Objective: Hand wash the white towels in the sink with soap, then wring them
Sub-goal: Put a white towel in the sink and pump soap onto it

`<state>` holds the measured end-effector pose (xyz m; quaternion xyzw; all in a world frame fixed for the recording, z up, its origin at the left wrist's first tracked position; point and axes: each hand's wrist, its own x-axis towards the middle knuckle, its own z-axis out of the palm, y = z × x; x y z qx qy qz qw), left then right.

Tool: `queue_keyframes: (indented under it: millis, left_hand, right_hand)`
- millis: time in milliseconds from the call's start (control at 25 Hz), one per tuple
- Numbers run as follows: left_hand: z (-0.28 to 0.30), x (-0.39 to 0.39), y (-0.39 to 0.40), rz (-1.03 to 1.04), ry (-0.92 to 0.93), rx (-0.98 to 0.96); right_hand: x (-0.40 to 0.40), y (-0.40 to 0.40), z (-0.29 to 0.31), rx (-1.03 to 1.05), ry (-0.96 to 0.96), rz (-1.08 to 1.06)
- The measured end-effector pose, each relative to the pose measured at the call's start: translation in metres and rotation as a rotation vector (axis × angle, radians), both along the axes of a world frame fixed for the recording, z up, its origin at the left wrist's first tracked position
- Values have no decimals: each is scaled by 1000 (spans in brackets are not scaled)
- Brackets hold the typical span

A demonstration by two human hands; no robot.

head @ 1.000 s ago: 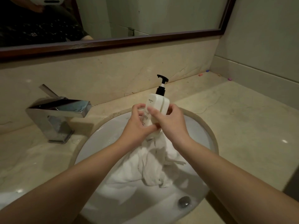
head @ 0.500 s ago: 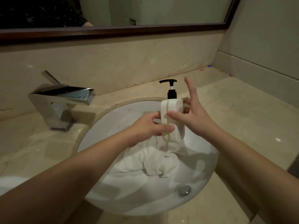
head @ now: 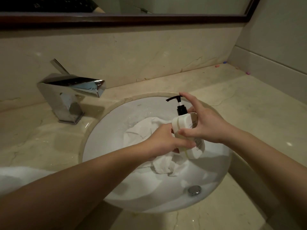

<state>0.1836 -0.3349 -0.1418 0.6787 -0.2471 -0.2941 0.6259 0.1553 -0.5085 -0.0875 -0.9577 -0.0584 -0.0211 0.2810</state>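
Over the sink [head: 106,130], the right hand [head: 206,123] grips an upright soap bottle [head: 187,130], index finger on its pump directly above the white towels [head: 149,128], while the left hand [head: 164,141] clutches them below the nozzle.

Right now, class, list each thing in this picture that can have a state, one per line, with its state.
soap bottle: tilted over the sink, held in both hands.
pump head: up, index finger on it.
left hand: grips the bottle's lower part.
right hand: holds the bottle.
white towels: crumpled in the sink.
faucet: no water running.
sink: drain stopper visible.
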Motion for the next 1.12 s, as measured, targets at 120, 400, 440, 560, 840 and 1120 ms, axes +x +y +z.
queue_keyframes:
  millis: [120,400,440,560,840,1120]
  left_hand:
    - [0,-2,0,14,23,-31]
    - [-3,-2,0,26,48,-15]
    - [-3,-2,-1,31,45,-15]
    - [-3,-2,-1,32,45,-18]
    - [0,2,-1,89,1,8]
    - [36,31,5,201,-275,104]
  right_hand:
    - [2,2,1,0,-17,5]
    - [3,0,-5,45,-33,0]
    - [3,0,-4,56,-25,2]
    - [4,-1,-4,54,-10,5]
    - [4,0,-3,71,-24,6]
    - [13,-1,1,333,-33,-251]
